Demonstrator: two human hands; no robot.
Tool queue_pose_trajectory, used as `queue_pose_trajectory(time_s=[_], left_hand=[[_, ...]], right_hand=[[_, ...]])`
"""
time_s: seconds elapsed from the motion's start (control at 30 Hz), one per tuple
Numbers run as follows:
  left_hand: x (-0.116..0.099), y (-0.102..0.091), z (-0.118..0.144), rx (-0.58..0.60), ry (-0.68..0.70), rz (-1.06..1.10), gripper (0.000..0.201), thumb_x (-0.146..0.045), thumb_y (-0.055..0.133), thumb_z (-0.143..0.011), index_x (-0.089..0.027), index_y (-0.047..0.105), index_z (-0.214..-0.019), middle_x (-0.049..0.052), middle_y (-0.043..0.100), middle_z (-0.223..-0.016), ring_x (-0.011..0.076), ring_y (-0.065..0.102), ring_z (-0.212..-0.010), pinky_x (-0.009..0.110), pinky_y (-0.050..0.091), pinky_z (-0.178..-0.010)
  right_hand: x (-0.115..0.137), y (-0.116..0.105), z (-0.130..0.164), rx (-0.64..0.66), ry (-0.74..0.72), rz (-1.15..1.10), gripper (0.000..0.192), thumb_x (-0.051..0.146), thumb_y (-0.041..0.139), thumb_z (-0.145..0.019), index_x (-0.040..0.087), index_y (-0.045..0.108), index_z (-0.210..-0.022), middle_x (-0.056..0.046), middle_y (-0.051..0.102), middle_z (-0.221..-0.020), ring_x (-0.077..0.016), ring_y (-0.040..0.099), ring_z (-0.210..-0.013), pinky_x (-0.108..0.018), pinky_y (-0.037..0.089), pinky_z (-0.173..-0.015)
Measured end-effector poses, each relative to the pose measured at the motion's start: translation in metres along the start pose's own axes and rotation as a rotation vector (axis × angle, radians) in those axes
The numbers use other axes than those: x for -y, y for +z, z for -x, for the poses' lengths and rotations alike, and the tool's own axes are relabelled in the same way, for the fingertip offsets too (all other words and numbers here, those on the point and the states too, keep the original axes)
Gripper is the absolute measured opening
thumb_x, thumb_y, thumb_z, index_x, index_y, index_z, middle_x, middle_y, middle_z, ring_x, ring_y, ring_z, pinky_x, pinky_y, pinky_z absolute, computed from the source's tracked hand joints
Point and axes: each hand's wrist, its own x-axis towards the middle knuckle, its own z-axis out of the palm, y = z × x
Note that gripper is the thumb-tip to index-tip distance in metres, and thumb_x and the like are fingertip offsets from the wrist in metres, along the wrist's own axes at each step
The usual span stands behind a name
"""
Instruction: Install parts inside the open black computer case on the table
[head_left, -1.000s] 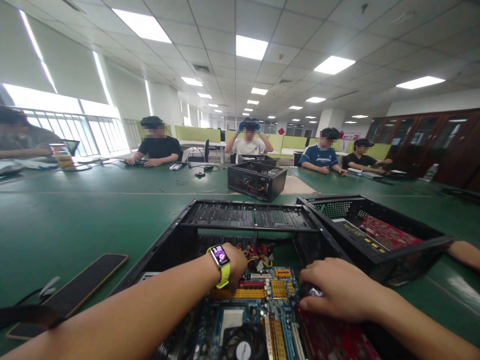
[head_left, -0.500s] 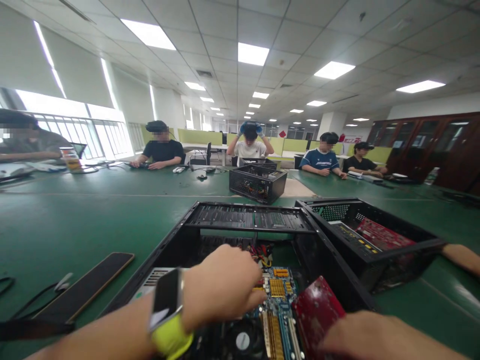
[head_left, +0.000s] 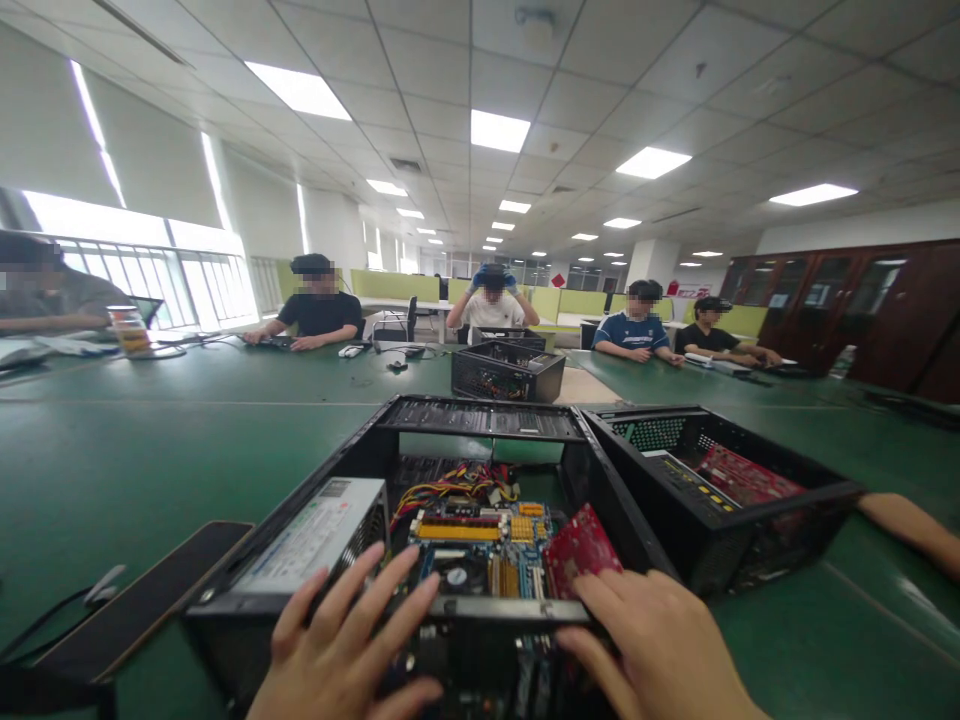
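In the head view, an open black computer case (head_left: 616,495) lies in front of me, with a motherboard (head_left: 491,530), a cooling fan (head_left: 457,574) and a silver power supply (head_left: 322,535) inside. My left hand (head_left: 349,630) is open, its fingers spread over the near edge beside the power supply. A red graphics card (head_left: 583,548) sits tilted at the right side of the motherboard. My right hand (head_left: 645,630) is closed at the card's near end, thumb lower in front of the case's metal rim (head_left: 499,607). The fingers cover the card's lower corner.
A second black case (head_left: 780,545) with a red board (head_left: 750,472) stands at right, near another person's arm (head_left: 911,530). Another case (head_left: 506,372) is farther back. A dark flat panel (head_left: 150,590) and a cable (head_left: 52,615) lie left. Several people sit around the green table (head_left: 187,440).
My left hand has drawn back from above the motherboard to the near edge, its fingers now spread. My right hand remains at the red card. The view shows more of the case's near side.
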Motion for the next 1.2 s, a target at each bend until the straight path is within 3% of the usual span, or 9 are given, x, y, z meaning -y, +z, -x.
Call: queue_pose_trajectory(time_s=[0.13,0.3,0.47,0.6,0.77,0.87,0.93,1.07,1.2], left_hand=[[0.053,0.051,-0.048,0.222,-0.202,-0.012,0.057,-0.059,0.049,-0.080,-0.026,0.050,-0.127,0.008,0.045,-0.138,0.0306,0.027,-0.134,0.055,0.010,-0.110],[0.110,0.136,-0.108,0.375,-0.632,0.010,0.056,-0.056,0.025,-0.089,-0.017,0.053,-0.119,0.010,0.026,-0.149,0.0324,0.013,-0.139,0.063,0.017,-0.105],[0.136,0.199,-0.147,0.387,-0.686,0.028,0.066,-0.060,0.023,-0.087,-0.012,0.047,-0.126,0.013,0.026,-0.149,0.0328,0.011,-0.139,0.062,0.014,-0.107],[0.126,0.232,-0.164,0.293,-0.625,-0.006,0.067,-0.059,0.021,-0.089,-0.009,0.048,-0.123,0.017,0.038,-0.141,0.0364,0.015,-0.137,0.060,0.015,-0.107],[0.093,0.256,-0.186,0.187,-0.567,-0.029,0.070,-0.059,0.022,-0.089,-0.004,0.047,-0.124,0.022,0.047,-0.130,0.0392,0.021,-0.134,0.058,0.015,-0.107],[0.072,0.266,-0.197,0.160,-0.483,0.009,0.070,-0.059,0.027,-0.088,-0.004,0.045,-0.127,0.023,0.044,-0.132,0.0383,0.020,-0.135,0.056,0.013,-0.108],[0.059,0.271,-0.200,0.151,-0.404,0.040,0.069,-0.059,0.029,-0.087,-0.004,0.045,-0.126,0.023,0.044,-0.132,0.0369,0.020,-0.135,0.055,0.012,-0.110],[0.041,0.276,-0.206,0.163,-0.355,0.044,0.068,-0.058,0.031,-0.087,-0.002,0.046,-0.123,0.024,0.048,-0.124,0.0365,0.029,-0.129,0.053,0.012,-0.110],[0.043,0.274,-0.213,0.198,-0.333,0.045,0.073,-0.059,0.034,-0.086,0.001,0.043,-0.127,0.026,0.046,-0.127,0.0377,0.032,-0.127,0.053,0.013,-0.110]], right_hand=[[0.016,0.033,-0.080,0.096,0.214,0.004,0.028,0.045,0.041,-0.090,0.023,0.057,-0.084,-0.003,0.065,-0.076,-0.0236,0.061,-0.068,-0.033,0.039,-0.059],[0.023,0.088,-0.169,0.106,0.346,-0.012,0.030,0.046,0.042,-0.089,0.020,0.057,-0.092,-0.008,0.067,-0.083,-0.0265,0.064,-0.073,-0.037,0.043,-0.063],[-0.005,0.130,-0.216,0.093,0.324,0.017,0.033,0.046,0.037,-0.091,0.019,0.056,-0.095,-0.009,0.066,-0.089,-0.0254,0.063,-0.080,-0.038,0.043,-0.068],[-0.044,0.144,-0.225,0.127,0.309,0.090,0.042,0.050,0.026,-0.093,0.019,0.054,-0.098,-0.010,0.064,-0.093,-0.0243,0.060,-0.086,-0.039,0.040,-0.075],[-0.098,0.143,-0.227,0.216,0.277,0.157,0.052,0.056,0.023,-0.092,0.018,0.056,-0.105,-0.012,0.063,-0.100,-0.0258,0.056,-0.095,-0.044,0.034,-0.087],[-0.126,0.139,-0.232,0.239,0.252,0.264,0.052,0.056,0.027,-0.092,0.018,0.058,-0.111,-0.013,0.059,-0.114,-0.0301,0.044,-0.115,-0.051,0.015,-0.103],[-0.141,0.138,-0.237,0.314,0.288,0.327,0.054,0.056,0.030,-0.092,0.017,0.058,-0.116,-0.015,0.050,-0.129,-0.0340,0.029,-0.129,-0.053,0.003,-0.105],[-0.153,0.141,-0.252,0.497,0.406,0.350,0.059,0.059,0.037,-0.088,0.017,0.054,-0.126,-0.018,0.035,-0.143,-0.0385,0.011,-0.136,-0.058,-0.008,-0.103],[-0.148,0.138,-0.257,0.481,0.486,0.351,0.063,0.057,0.043,-0.087,0.016,0.046,-0.134,-0.019,0.027,-0.147,-0.0402,0.009,-0.136,-0.062,-0.009,-0.101]])
